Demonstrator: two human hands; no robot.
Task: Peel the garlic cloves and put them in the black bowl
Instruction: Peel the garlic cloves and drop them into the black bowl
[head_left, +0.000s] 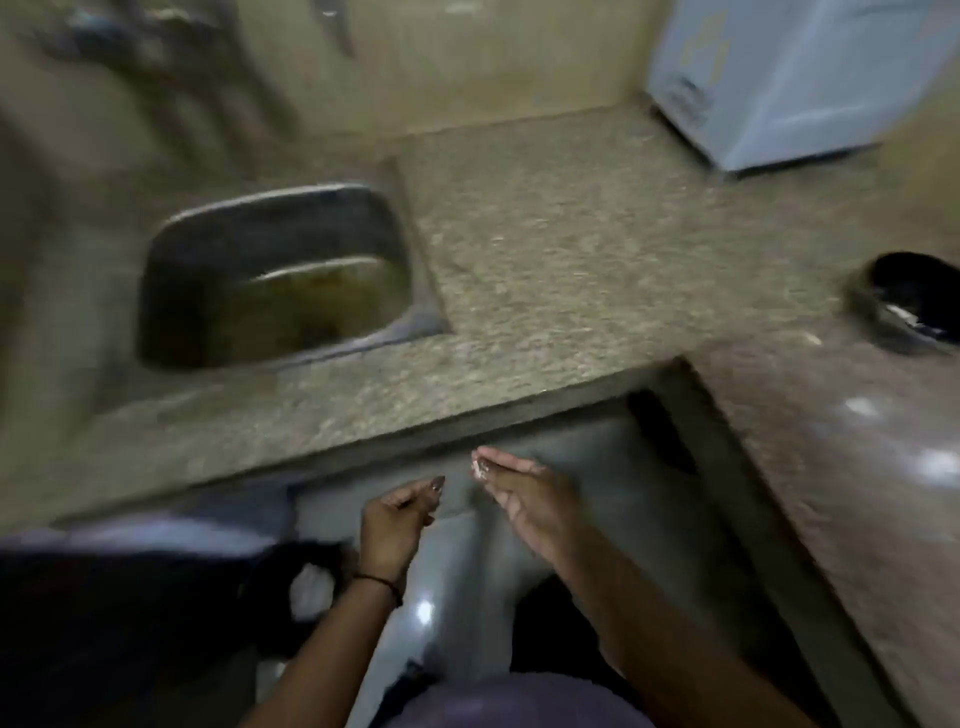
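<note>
The view is blurred by motion. My right hand (524, 499) is held below the counter edge, and its fingertips pinch a small pale piece of garlic (477, 469). My left hand (400, 525) hangs beside it, a little lower, with loosely curled fingers and nothing in it. The black bowl (906, 304) stands far to the right on the counter, with something pale inside. Both hands are well away from the bowl.
A steel sink (280, 280) is set into the speckled stone counter (571, 270) at the left. A light blue box (789, 83) stands at the back right. A dark bag (130, 597) lies at the lower left, and the grey floor (467, 597) is beneath my hands.
</note>
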